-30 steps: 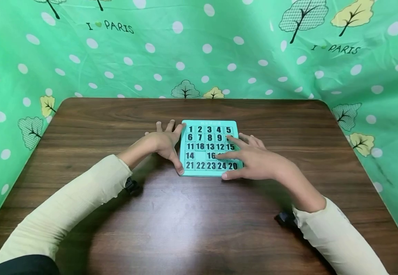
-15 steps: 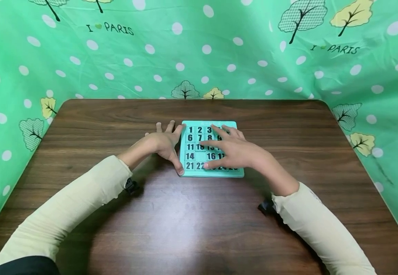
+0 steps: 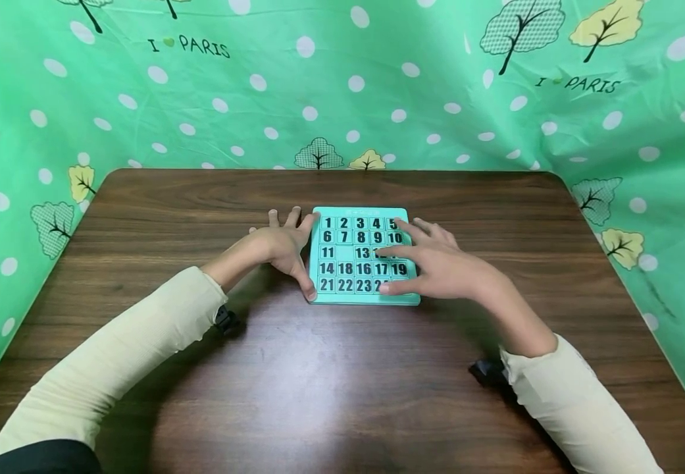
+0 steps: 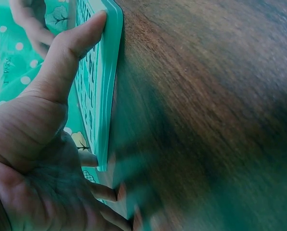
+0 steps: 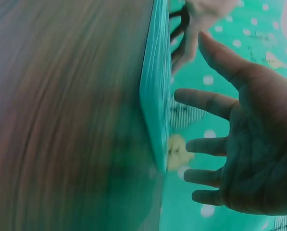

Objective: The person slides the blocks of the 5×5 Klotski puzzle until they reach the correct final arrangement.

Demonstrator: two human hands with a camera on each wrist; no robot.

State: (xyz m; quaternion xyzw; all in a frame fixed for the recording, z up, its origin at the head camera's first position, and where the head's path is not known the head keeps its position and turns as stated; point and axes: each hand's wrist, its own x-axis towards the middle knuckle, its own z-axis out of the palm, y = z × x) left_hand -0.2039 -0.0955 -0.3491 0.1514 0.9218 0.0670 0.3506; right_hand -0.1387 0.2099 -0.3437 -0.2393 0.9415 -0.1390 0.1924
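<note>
A turquoise number sliding puzzle (image 3: 364, 300) lies flat on the table in the head view. Its bare slot (image 3: 345, 253) is in the third row, between tiles 11 and 13, and tile 18 (image 3: 345, 268) sits directly below it. My left hand (image 3: 285, 247) is spread along the puzzle's left edge, thumb on the near corner and index finger at the far corner. The left wrist view shows that thumb (image 4: 88, 33) on the frame. Over the puzzle's right side is my right hand (image 3: 445, 266), fingers spread, covering some right-hand tiles. It grips nothing in the right wrist view.
The dark wooden table (image 3: 295, 395) carries the puzzle near its far half. Behind and beside it hangs a green dotted curtain (image 3: 330, 52) with printed trees. Dark wrist devices (image 3: 226, 320) sit under both cream sleeves (image 3: 123, 349).
Tile 18 has slid down from the third row into the fourth, so the slot is now above it. My right hand went left over the puzzle, then back right. My left hand stayed put.
</note>
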